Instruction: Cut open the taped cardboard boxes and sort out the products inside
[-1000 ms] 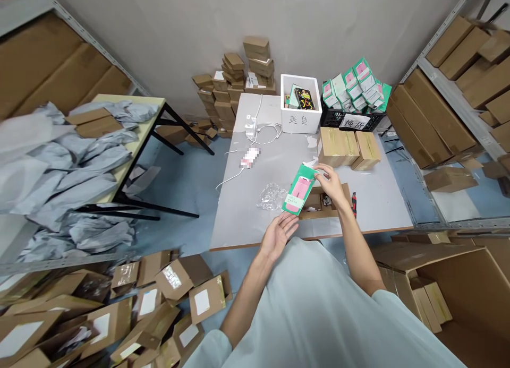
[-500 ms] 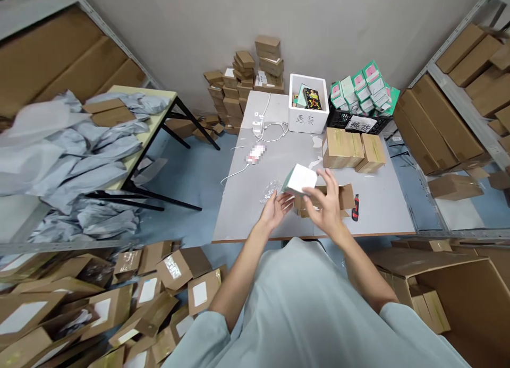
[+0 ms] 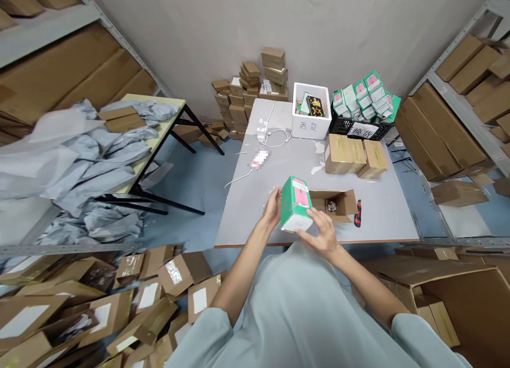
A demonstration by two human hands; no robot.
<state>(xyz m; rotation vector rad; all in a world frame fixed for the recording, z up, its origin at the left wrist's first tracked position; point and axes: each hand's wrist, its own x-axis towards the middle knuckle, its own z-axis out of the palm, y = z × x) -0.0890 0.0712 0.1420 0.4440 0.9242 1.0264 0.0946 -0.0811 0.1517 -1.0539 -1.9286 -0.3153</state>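
Between my two hands is a green box with a pink panel, a white label and a white end, held tilted over the table's front edge. My left hand grips its left side, the fingers partly hidden behind it. On the right, my right hand has its thumb under the near end and its fingers on the right side. Just beyond that hand an open cardboard carton lies on the table with a crumpled bit inside. A red and black box cutter lies to the carton's right.
On the grey table stand taped cartons, a white foam box and a black crate full of green boxes. A white cable lies at the back left. Opened cartons crowd the lower left; a large carton stands lower right.
The green box has turned so its pink panel faces up, and has come nearer to me. My left hand has closed on its side. The open carton now shows more.
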